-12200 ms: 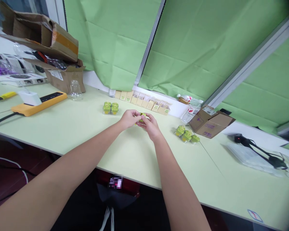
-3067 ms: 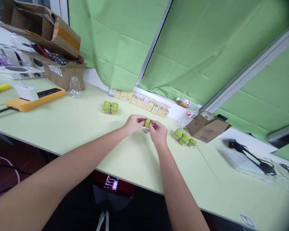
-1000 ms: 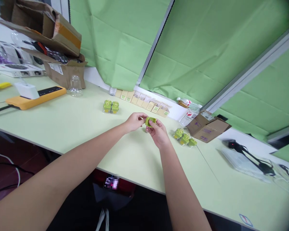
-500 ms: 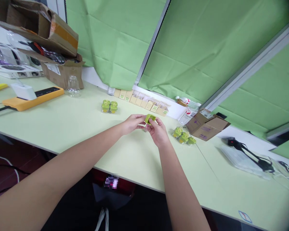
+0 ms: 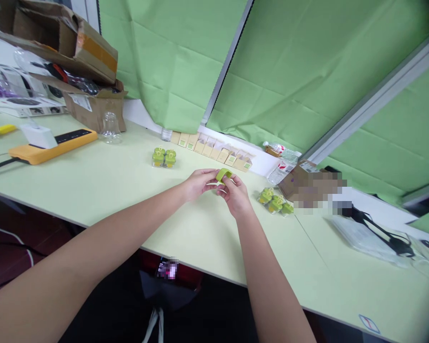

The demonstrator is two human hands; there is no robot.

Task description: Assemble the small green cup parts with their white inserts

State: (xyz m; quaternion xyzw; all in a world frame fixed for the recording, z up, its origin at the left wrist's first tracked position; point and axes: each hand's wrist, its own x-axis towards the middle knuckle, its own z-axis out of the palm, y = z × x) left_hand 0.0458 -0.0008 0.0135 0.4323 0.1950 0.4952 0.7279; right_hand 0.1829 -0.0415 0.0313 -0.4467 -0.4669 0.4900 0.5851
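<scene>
A small yellow-green plastic lid [image 5: 222, 174], hollow on the side turned towards me, is held above the table between my two hands. My left hand [image 5: 200, 185] pinches its left edge with the fingertips. On the other side my right hand [image 5: 237, 196] grips it, thumb against the hollow. Whether anything clear sits beneath the lid is hidden by my fingers. Beyond my left hand stands a cluster of small clear containers with green lids [image 5: 163, 157]. A similar group of green-lidded containers [image 5: 274, 201] stands to the right of my right hand.
A row of small tan cardboard boxes [image 5: 214, 151] lines the back edge. Clear plastic bottles [image 5: 281, 164] and a partly blurred cardboard box [image 5: 312, 186] lie at right. At left are an orange power strip [image 5: 57, 145], a clear bottle [image 5: 110, 128] and stacked cartons [image 5: 93, 107].
The lid has tilted a little in my fingers, showing less of its hollow. My right fingers have shifted slightly beneath it. The whole view has moved slightly.
</scene>
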